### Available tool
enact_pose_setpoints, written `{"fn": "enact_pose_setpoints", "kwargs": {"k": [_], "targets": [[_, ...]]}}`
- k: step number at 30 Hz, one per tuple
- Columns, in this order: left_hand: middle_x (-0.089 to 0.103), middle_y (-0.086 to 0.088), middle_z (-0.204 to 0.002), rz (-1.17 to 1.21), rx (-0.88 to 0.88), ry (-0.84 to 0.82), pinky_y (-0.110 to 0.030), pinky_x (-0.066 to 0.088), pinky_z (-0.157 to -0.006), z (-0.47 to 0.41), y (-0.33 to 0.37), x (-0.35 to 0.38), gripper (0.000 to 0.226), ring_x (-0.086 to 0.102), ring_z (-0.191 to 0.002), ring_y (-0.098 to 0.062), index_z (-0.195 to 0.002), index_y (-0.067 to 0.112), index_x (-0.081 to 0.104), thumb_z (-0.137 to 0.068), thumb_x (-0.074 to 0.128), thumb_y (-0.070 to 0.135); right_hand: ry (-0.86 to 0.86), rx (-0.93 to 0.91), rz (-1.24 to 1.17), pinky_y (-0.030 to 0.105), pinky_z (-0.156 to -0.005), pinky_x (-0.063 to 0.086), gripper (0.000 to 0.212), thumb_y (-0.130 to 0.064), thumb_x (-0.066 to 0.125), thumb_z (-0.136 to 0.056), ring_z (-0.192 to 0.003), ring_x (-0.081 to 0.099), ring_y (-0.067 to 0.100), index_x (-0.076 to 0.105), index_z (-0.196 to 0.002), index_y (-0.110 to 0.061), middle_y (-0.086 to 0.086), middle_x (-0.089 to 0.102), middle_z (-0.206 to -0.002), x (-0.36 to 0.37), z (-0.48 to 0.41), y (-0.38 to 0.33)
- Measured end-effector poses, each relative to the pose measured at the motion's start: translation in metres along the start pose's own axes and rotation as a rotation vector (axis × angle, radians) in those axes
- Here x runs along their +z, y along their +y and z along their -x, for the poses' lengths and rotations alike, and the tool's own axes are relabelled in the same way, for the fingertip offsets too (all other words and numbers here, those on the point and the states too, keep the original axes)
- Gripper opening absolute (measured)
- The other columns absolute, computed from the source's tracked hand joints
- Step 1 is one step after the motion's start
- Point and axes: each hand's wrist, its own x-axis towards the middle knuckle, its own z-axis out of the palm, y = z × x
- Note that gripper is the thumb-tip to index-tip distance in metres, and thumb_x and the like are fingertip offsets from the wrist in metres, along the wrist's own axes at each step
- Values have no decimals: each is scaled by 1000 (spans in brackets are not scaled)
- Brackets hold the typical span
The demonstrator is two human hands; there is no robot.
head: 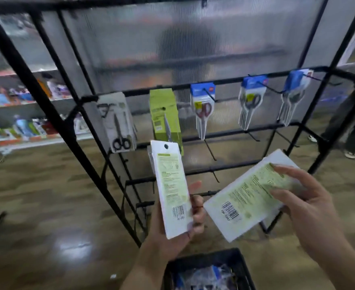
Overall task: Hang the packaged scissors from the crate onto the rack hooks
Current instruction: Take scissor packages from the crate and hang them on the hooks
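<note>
Left hand [169, 240] one pack [171, 185], right hand [307, 208] second pack [242, 203]

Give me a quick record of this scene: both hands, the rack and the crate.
left hand: grips upright pack by its lower end, barcode side to camera
right hand: holds tilted pack, fingers on top
rack: one row hangs grey pack, green pack, three blue packs
lower rows: bare hooks
crate: on floor below the hands, more packs inside
</note>
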Motion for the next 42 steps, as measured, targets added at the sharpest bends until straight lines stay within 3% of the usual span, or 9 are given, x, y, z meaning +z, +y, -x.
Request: {"fn": "enact_pose_setpoints", "kwargs": {"k": [3, 7, 11, 15, 26, 30, 32, 35, 42], "targets": [[61, -12, -91, -145, 14, 307, -31, 47, -57, -5, -3, 12, 76, 55, -66, -23, -125, 5, 67, -71, 87, 55, -23, -14, 3, 28, -57, 55, 42, 5, 70, -88, -73, 61, 27, 74, -110, -30, 32, 68, -100, -12, -7, -12], [72, -21, -89, -656, 323, 727, -48, 51, -80, -24, -14, 37, 16, 65, -83, -33, -86, 17, 74, -85, 83, 30, -65, -62, 22, 23, -58, 57, 68, 11, 70, -86, -68, 68, 17, 63, -125, -44, 2, 75, -95, -39, -27, -35], [76, -11, -85, -764, 412, 774, -46, 51, -83, -45, -28, 76, 9, 67, -86, -34, -86, 13, 75, -90, 73, 5, -28, 22, 51, 38, -64, 62, 64, -1, 77, -86, -74, 76, 17, 52, -132, -37, 4, 77, -85, -74, -53, -39], [76, -16, -81, -667, 460, 807, -41, 47, -73, -64, -55, 106, 8, 66, -75, -28, -82, 11, 76, -74, 74, 11, -105, 245, -153, 48, -70, 63, 6, -11, 73, -91, -75, 77, 33, 76, -96, -11, 19, 78, -93, -95, -77, -26], [67, -27, -105, -343, 501, 911, -50, 55, -76, -54, -102, 132, 41, 63, -91, -36, -108, 1, 63, -74, 80, 14, -315, 810, -1165, 56, -78, 61, 64, -71, 47, -88, -109, 72, 35, 73, -123, -23, 11, 70, -129, -112, -64, 44], [63, -38, -115, -294, 515, 904, -69, 43, -101, -47, -99, 135, 40, 63, -103, -44, -101, 6, 63, -71, 86, 17, -298, 826, -1258, 57, -67, 61, 57, -48, 35, -106, -98, 75, 37, 82, -104, -16, 14, 74, -119, -86, -38, 50], [65, -35, -119, -282, 503, 914, -64, 44, -103, -38, -97, 135, 23, 65, -103, -40, -94, 16, 66, -77, 80, 15, -320, 828, -1269, 61, -78, 59, 37, -35, 57, -97, -114, 69, 38, 75, -124, -17, 14, 68, -133, -70, -24, 47], [66, -32, -121, -294, 475, 931, -61, 44, -108, -12, -87, 130, 15, 67, -111, -47, -93, 19, 68, -84, 78, 13, -319, 801, -1332, 62, -87, 57, 84, -17, 86, -62, -128, 59, 39, 61, -142, -19, 13, 58, -147, -51, -4, 54], [77, -19, -106, -197, 364, 995, -62, 56, -94, 60, -65, 106, 16, 71, -106, -42, -112, 10, 66, -97, 68, 11, -401, 734, -1272, 65, -93, 53, 95, -14, 91, -66, -131, 55, 48, 49, -151, -14, 29, 50, -149, -7, 52, 55]]}}
